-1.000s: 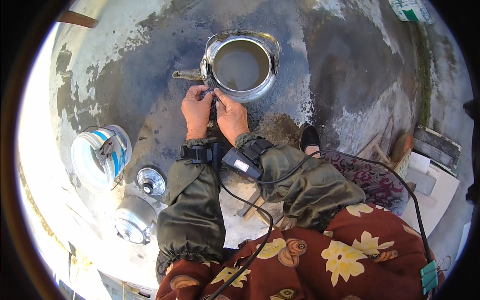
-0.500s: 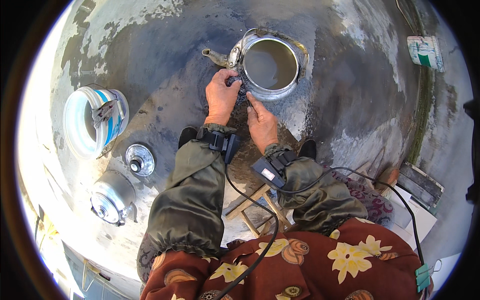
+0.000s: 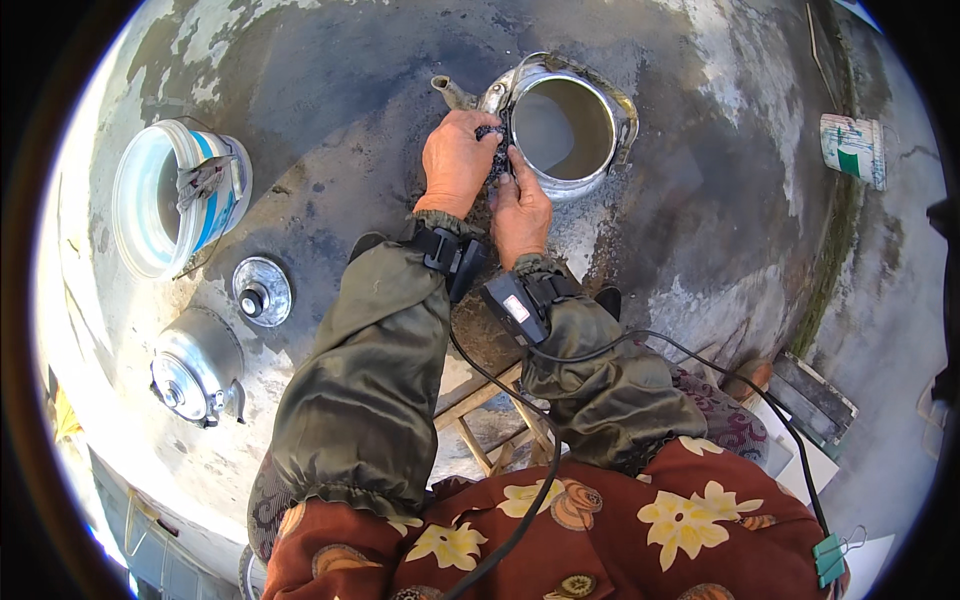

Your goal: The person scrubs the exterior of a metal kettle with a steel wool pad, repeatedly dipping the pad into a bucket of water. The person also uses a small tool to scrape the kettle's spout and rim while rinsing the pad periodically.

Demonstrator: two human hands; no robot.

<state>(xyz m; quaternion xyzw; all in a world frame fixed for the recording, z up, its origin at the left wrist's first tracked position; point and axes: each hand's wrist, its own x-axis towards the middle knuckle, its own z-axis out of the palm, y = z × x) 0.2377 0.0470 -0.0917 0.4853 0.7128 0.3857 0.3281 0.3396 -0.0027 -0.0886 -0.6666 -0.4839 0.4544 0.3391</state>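
A metal kettle (image 3: 577,190) with its top uncovered stands on the wet floor, cloudy water (image 3: 562,130) inside. Its spout (image 3: 454,95) points to the far left, and its handle is folded down toward the far rim. My left hand (image 3: 455,165) is closed on a dark, curly scouring pad (image 3: 497,160) at the kettle's near-left side. Close beside it, my right hand (image 3: 520,215) pinches the pad's lower end, index finger stretched along the kettle wall. The fingers partly hide the pad.
To the left are a white-and-blue bucket (image 3: 215,225) with a grey rag (image 3: 203,182) over its rim, a round lid (image 3: 263,291) and a second, lidded metal pot (image 3: 200,360). A green-marked white tub (image 3: 853,150) lies far right. Below my arms is a wooden stool (image 3: 478,425).
Both hands stay at the kettle's side; my right hand has drawn closer to the left, its index finger now further up along the wall. The whole view has shifted slightly.
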